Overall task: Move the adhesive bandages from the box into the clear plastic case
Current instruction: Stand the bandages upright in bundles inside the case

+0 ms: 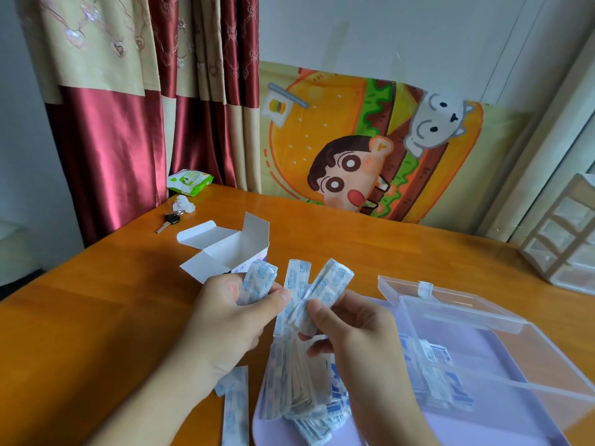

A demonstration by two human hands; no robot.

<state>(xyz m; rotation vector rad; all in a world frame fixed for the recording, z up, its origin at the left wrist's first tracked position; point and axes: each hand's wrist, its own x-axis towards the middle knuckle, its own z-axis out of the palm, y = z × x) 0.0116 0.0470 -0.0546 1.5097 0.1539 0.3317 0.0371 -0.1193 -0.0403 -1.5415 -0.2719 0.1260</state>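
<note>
Left hand (230, 320): grip closed around a small bunch of wrapped bandages (257, 283), thumb on top, fanned ends sticking up.
Right hand (351, 329): grip pinching a second bunch (322, 291), thumb and fingers curled round the lower ends, strips splayed apart above.
Box (225, 249): open on the table (96, 300) beyond the hands, flaps up, inside looks empty from this angle; cannot tell for certain.
Clear plastic case (483, 346): to the right on a lilac tray (502, 423), lid (450, 300) hinged back, a few wrapped items already lying inside near its left end.
Loose pile (299, 381): heaped on the tray's left part below the hands, outside the case; a couple of strips (236, 403) lying off the tray on the table.
Stage: probably sorting or squaring up bunches before loading; most of the stock not yet in the case.
Risk, slipping: fanned strips held only at one end, likely to slide out and scatter if either pinch loosens.
Risk, misplacing: pile so near the case that dropped strips may land beside it, not in it.
Risk, stragglers: strips on the table easy to overlook or brush off with a forearm.
Risk, lid: raised lid could be knocked shut or catch a bunch on the way in.
Risk, jamming: uneven bunches may wedge crosswise in the case.
</note>
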